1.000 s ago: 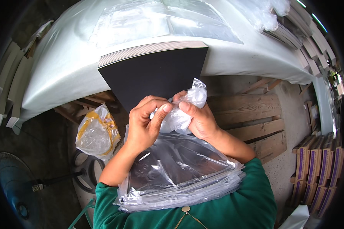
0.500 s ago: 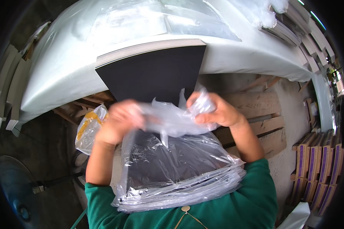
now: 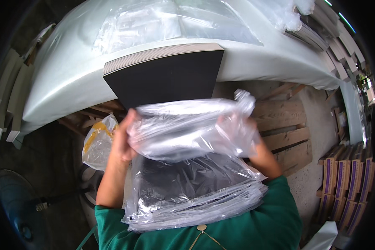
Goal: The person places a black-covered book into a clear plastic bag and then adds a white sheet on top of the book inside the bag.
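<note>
A clear plastic bag (image 3: 179,125) is spread between my two hands, above a pile of bagged dark sheets (image 3: 187,183) close to my body. My left hand (image 3: 125,139) is closed on the bag's left edge. At the other end, my right hand (image 3: 233,127) grips the bag; film covers its fingers, and they look blurred. Beyond the bag stands a thick stack of black boards (image 3: 166,79) with pale edges, its near end hidden by the film.
Pale sheeting covers the table (image 3: 275,62), with more clear bags (image 3: 146,29) on it. Wooden slats (image 3: 283,112) lie below at right, near stacked brown cartons (image 3: 346,175). A crumpled bag with yellow tape (image 3: 98,143) hangs at left, above a fan (image 3: 18,204).
The crumpled plastic between my hands has opened out into a wide, shiny bag. My left hand has shifted slightly left, and my right hand is now behind film.
</note>
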### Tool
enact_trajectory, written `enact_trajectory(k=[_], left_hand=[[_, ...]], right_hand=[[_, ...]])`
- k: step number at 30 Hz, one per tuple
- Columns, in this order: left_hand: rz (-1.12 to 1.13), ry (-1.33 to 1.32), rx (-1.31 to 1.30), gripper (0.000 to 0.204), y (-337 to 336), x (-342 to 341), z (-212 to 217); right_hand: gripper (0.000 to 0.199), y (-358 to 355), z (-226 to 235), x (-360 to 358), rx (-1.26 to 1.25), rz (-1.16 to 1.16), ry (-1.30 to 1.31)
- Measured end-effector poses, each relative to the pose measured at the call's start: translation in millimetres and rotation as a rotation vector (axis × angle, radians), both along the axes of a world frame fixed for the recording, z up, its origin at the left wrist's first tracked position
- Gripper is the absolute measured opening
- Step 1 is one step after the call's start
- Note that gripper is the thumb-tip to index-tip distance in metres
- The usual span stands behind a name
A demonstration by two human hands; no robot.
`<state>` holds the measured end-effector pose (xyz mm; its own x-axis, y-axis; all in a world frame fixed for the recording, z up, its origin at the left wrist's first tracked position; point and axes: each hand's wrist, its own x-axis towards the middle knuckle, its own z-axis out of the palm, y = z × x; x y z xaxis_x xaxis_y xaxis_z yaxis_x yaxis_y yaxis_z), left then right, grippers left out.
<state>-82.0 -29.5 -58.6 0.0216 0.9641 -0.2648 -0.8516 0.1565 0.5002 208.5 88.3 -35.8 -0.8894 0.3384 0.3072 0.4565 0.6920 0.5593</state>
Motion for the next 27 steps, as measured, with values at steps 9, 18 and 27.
enact_trajectory(k=[9, 18, 27], left_hand=[[-0.04, -0.098, 0.368, 0.046, -19.3, 16.0, 11.0], [-0.217, 0.237, 0.642, 0.052, -25.5, 18.5, -8.5], [0.152, 0.93, 0.507, 0.048, -4.0, -25.6, 54.7]], right_hand=[[0.033, 12.1, -29.9, -2.5, 2.437, -0.822, -1.625], [0.045, 18.4, -6.3, -4.3, 2.332, -0.95, -1.676], [0.016, 60.6, 9.5, -32.7, 1.702, -0.334, -4.093]])
